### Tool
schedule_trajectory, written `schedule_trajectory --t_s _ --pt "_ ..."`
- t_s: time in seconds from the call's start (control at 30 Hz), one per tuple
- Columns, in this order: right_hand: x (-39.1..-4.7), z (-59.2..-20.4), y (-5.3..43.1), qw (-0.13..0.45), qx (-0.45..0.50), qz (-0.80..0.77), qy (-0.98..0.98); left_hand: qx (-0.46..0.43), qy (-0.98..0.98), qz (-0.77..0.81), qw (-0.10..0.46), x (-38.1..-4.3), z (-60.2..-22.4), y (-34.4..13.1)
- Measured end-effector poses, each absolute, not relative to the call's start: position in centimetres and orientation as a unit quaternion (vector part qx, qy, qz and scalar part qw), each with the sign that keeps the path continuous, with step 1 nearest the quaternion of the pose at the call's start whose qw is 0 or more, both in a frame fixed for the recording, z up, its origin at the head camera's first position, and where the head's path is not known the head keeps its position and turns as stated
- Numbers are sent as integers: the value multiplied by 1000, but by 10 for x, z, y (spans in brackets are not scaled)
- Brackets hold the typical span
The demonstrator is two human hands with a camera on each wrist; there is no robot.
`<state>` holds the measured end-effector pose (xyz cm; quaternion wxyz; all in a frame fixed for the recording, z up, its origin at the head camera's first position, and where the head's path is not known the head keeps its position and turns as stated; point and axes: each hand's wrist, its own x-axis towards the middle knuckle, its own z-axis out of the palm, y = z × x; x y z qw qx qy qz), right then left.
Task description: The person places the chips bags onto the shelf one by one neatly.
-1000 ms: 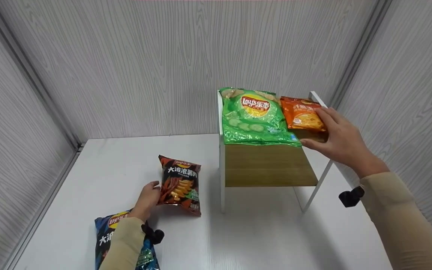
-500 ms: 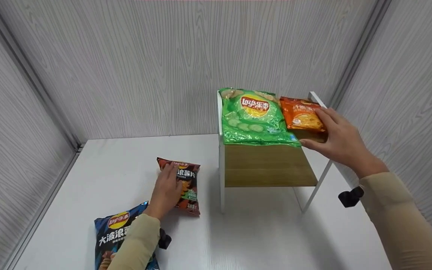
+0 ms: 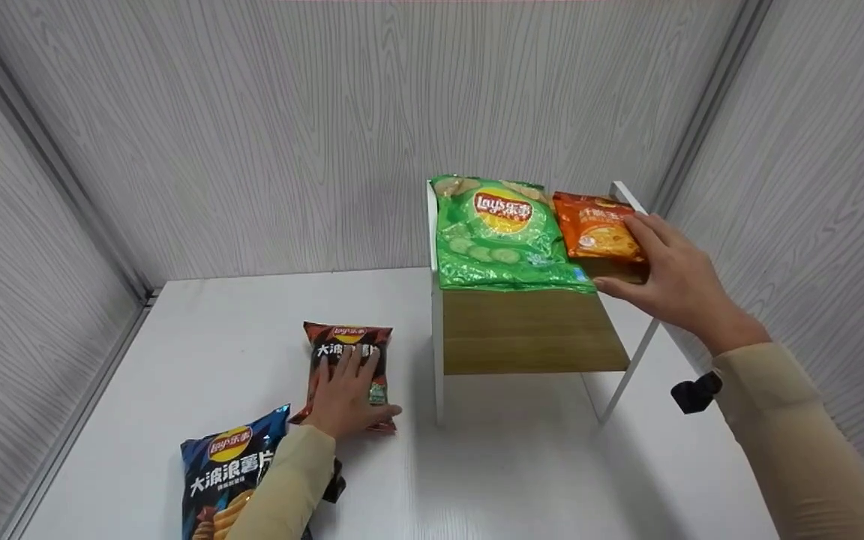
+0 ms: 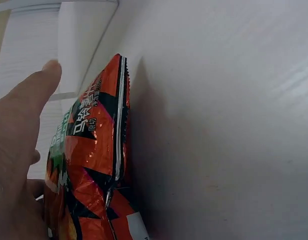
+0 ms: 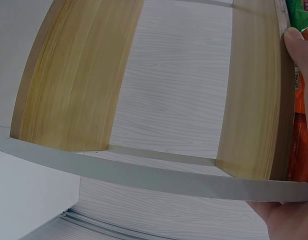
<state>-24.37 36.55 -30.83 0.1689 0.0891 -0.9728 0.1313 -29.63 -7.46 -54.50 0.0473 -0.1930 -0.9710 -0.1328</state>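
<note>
My left hand [image 3: 343,397] lies over a red-and-black bag of chips [image 3: 348,335] on the white table, fingers spread across its front. In the left wrist view, the thumb [image 4: 36,87] stands away from the crimped end of the bag [image 4: 94,150]. At the right corner of a small two-tier shelf [image 3: 529,330], my right hand [image 3: 676,277] holds the frame, its thumb along the front edge. Its fingertips reach the orange snack bag [image 3: 598,234] on the upper tier. Beside that bag lies a green bag of Lay's chips [image 3: 501,244]; both sit face up.
A blue-and-black bag of chips [image 3: 214,465] lies at the front left, partly under the left sleeve [image 3: 286,487]. The shelf's white side frame [image 5: 144,172] and wooden boards [image 5: 79,75] show in the right wrist view. Wood-grain walls [image 3: 267,135] enclose the table.
My left hand has moved right from the red-and-black bag's left edge onto its front, and the bag has turned slightly. The right hand keeps its place on the shelf.
</note>
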Motion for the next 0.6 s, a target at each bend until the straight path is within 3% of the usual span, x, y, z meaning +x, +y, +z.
schedule_trajectory --t_s 0.3,0.6 --pt "-243 -307 364 168 87 131 -973 -194 -977 -90 25 -296 -560 -78" --pt "-241 -307 364 164 86 135 -973 -202 -976 -53 56 -297 -570 -80"
